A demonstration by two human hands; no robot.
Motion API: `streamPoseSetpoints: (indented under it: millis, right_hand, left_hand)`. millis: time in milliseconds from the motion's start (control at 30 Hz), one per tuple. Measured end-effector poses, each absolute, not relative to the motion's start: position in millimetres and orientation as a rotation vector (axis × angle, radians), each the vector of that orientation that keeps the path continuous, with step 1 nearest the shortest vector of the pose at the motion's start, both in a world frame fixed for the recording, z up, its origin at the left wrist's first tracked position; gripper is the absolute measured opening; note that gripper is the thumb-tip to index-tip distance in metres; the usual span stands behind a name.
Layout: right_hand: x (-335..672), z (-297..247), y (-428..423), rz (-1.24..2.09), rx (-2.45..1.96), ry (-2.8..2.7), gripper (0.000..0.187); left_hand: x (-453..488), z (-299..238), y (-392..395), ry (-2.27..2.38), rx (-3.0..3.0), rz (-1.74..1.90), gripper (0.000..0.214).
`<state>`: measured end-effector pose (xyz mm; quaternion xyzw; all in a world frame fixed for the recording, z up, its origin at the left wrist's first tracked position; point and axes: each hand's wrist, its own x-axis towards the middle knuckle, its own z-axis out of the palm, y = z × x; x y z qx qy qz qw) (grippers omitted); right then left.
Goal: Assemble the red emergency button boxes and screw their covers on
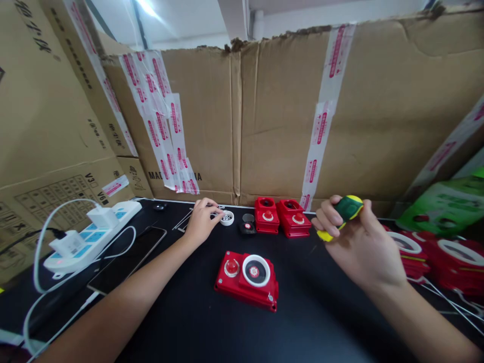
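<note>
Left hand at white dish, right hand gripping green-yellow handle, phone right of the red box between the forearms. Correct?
Not quite: head view shows the phone left of that red box. Left hand, dish, right hand, handle: as stated.

Head view: close above black table [310, 312], facing forward-down toward cardboard wall [280, 126].

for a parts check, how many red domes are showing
3: one dome on the front housing, a second dome on the back-left housing, a third dome on the back-right housing. The far-right housings may hide more.
</note>
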<state>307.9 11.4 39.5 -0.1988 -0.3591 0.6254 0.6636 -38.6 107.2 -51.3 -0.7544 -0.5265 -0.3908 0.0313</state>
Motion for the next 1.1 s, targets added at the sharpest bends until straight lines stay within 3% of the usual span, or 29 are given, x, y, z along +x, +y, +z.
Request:
streamPoseSetpoints:
  millis: [400,533,633,833,1100]
  right_hand:
    - [306.1,39.7,2.8,1.39,-0.42,-0.844,0.042]
    - [306.5,34.4,1.9,1.381,-0.423,-0.923,0.031]
    - [304.1,29.5,2.3,1.354,-0.472,-1.016,0.033]
    - [300.2,25.7,1.6,1.373,-0.489,-1.15,0.035]
    - [292.4,22.6,0.6,1.43,-0.572,-1.126,0.03]
  left_hand:
    - [-32.2,-35.0,94.2,-1.558,-2.372,-1.329,0.017]
    - [-23.6,-1.9,56.4,-1.343,-2.746,-1.29,0.025]
    - [-11.8,16.1,25.9,-1.12,-3.104,-1.165,0.017]
    - [9.1,11.3,-1.6,-1.072,-3.445,-0.856,0.079]
    - [15.1,-1.8,-2.1,-1.117,-3.403,-0.87,0.079]
